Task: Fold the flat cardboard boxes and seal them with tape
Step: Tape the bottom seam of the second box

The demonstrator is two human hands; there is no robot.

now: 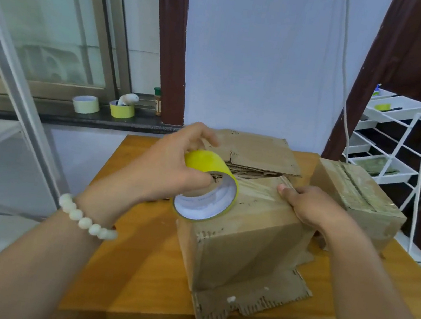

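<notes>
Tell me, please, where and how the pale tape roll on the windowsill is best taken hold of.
Probably from above. The pale tape roll lies flat on the windowsill with its core open upward and stands apart from the yellow roll, so a thumb inside the core and fingers on the outer wall should pinch it.

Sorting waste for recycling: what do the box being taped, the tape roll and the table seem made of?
The box: brown corrugated cardboard, matte; fluting shows along its torn flap edges. The tape roll: glossy yellow plastic-looking film on a paper core, white-lined inside. The table: orange-brown wood with visible grain and slight sheen, possibly veneer.
</notes>
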